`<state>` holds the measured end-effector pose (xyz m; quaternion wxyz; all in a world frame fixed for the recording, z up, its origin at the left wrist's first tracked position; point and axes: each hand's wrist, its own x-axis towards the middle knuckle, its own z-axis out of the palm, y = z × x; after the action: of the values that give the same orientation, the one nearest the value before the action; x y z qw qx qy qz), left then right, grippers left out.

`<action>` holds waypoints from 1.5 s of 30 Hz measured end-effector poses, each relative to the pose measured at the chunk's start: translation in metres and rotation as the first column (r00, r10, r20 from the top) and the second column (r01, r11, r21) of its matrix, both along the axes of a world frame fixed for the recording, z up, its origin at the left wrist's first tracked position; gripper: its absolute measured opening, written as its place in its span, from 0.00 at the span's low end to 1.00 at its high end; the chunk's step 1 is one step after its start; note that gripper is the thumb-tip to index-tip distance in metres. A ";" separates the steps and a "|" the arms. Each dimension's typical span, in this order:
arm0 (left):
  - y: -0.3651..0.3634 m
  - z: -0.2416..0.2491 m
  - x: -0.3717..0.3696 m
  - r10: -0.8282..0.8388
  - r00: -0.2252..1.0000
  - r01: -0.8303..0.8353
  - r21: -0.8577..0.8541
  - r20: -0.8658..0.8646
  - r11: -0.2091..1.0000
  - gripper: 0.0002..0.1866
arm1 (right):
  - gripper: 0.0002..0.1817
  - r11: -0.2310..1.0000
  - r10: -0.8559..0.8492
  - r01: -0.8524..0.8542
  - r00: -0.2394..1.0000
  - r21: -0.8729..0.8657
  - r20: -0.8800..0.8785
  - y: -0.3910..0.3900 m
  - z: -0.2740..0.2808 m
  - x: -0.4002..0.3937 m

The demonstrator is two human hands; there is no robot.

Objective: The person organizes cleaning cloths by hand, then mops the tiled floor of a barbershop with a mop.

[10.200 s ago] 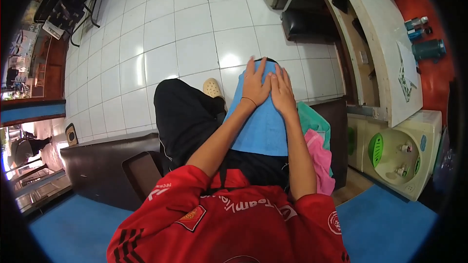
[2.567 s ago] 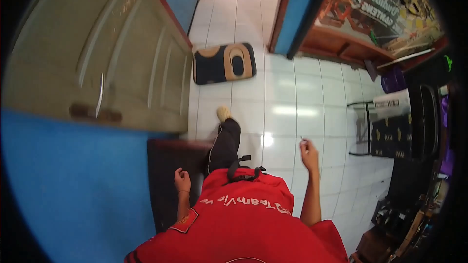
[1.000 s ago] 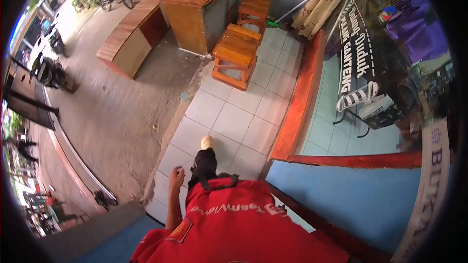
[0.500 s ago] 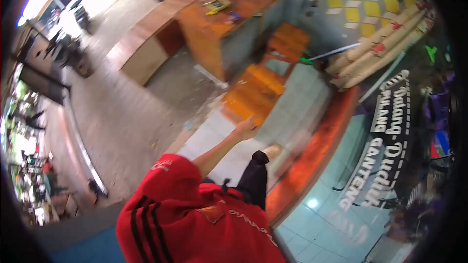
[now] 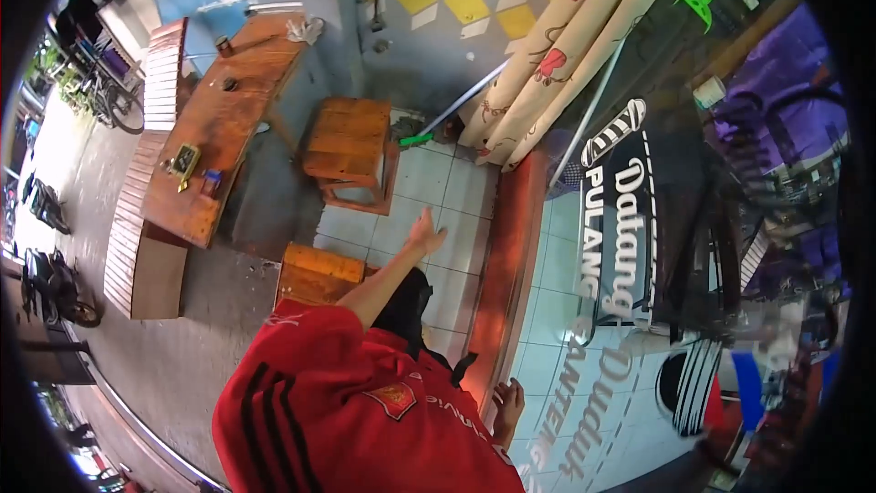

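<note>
My left hand [image 5: 426, 234] is stretched out over the pale floor tiles [image 5: 424, 178], fingers apart and holding nothing. It is just below and right of an orange wooden stool [image 5: 345, 139], not touching it. A second, lower orange wooden piece [image 5: 318, 276] stands left of my left forearm. Lower down, by the glass front, my right hand [image 5: 508, 402] shows with its fingers loosely bent and apart, and no object is visible in it.
A long wooden table [image 5: 205, 137] with small items is at upper left. Rolled patterned sheets [image 5: 557, 55] and a green-ended pole [image 5: 465, 100] lean by the wall. A reddish ledge [image 5: 506, 265] borders the lettered glass [image 5: 620, 219]. Motorcycles [image 5: 55, 288] stand far left.
The view has turned and is sharper. My left hand was beside the orange wooden piece and is now past it, over the tiles. My right hand has come into view.
</note>
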<state>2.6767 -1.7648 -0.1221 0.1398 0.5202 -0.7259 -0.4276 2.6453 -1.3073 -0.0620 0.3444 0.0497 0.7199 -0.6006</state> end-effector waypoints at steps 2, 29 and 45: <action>-0.067 0.001 -0.063 0.036 0.993 -0.034 0.020 -0.111 0.999 0.35 | 0.21 0.984 -0.160 0.156 0.986 0.086 0.043 -0.012 -0.015 -0.004; -0.592 -0.009 -0.322 -0.175 0.922 0.197 0.031 -0.345 0.980 0.25 | 0.17 0.697 -0.561 0.345 0.808 0.629 0.179 -0.331 0.013 -0.024; -0.004 0.177 -0.154 -0.913 -0.407 0.906 -0.136 -0.025 -0.401 0.13 | 0.14 0.327 -0.907 0.421 0.392 -0.846 -0.156 -0.301 0.240 -0.063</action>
<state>2.5226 -1.7684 0.0551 -0.2213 -0.3554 -0.8323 -0.3632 2.5822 -1.6080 0.1781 -0.2264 0.0330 0.4038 -0.8858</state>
